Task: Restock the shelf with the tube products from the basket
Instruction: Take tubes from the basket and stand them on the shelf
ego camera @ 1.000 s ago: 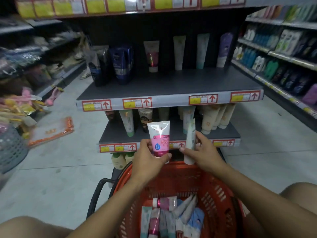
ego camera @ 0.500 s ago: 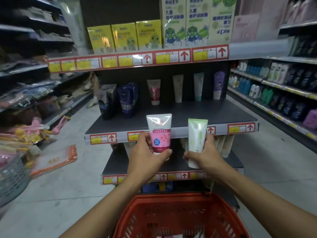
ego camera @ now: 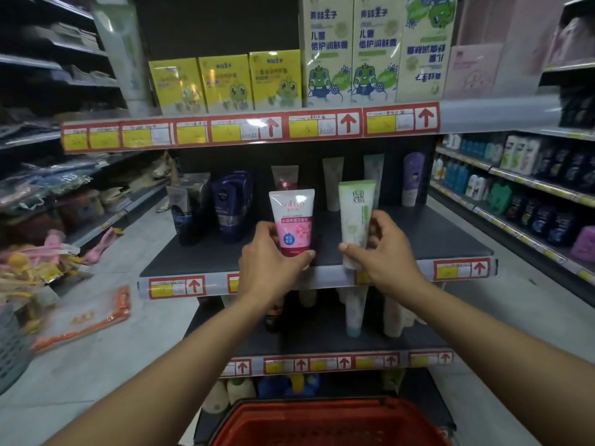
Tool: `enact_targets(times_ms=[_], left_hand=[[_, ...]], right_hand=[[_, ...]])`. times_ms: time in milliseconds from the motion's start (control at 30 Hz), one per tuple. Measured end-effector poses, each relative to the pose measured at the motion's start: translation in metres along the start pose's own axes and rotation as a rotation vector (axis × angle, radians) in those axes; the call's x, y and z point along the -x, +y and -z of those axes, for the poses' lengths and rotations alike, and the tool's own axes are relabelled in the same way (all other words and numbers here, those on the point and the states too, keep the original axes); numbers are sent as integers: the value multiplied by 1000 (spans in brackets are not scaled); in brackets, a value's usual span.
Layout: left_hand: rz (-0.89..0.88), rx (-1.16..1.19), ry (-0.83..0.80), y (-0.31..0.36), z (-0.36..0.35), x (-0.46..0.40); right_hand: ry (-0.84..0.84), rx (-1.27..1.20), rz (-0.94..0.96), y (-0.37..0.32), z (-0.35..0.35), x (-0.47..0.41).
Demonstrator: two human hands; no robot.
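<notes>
Store shelving fills my view; the dark middle shelf (ego camera: 444, 233) is mostly bare, a few tubes along its back. My left hand (ego camera: 270, 268) grips the pink tube (ego camera: 292, 222) and my right hand (ego camera: 383, 249) the green tube (ego camera: 355, 220), both upright over the front edge, not yet released. The red basket (ego camera: 331, 423) sits below, so restocking looks barely begun.

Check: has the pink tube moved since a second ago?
Yes. The pink tube, held by the left hand, has gone up from over the red basket to the middle shelf.
</notes>
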State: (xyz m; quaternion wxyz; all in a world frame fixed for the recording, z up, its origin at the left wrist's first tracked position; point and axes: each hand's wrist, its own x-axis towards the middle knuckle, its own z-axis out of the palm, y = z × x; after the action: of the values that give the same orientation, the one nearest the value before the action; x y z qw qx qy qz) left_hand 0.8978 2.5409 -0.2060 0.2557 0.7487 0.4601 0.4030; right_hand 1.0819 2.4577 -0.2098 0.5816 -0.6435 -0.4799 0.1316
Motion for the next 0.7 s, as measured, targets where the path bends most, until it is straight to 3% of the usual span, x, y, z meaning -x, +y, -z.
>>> enact_targets(times_ms=[400,500,700], left_hand=[[93,-96,3,-11,-37,-48],[55,-247,60,-16,-42,-49],[120,-335,-12,-21,-46,-71]], right_hand=[[111,270,3,35,-21,-50],[141,433,-1,39,-22,-49],[37,619,-88,49,-21,-70]])
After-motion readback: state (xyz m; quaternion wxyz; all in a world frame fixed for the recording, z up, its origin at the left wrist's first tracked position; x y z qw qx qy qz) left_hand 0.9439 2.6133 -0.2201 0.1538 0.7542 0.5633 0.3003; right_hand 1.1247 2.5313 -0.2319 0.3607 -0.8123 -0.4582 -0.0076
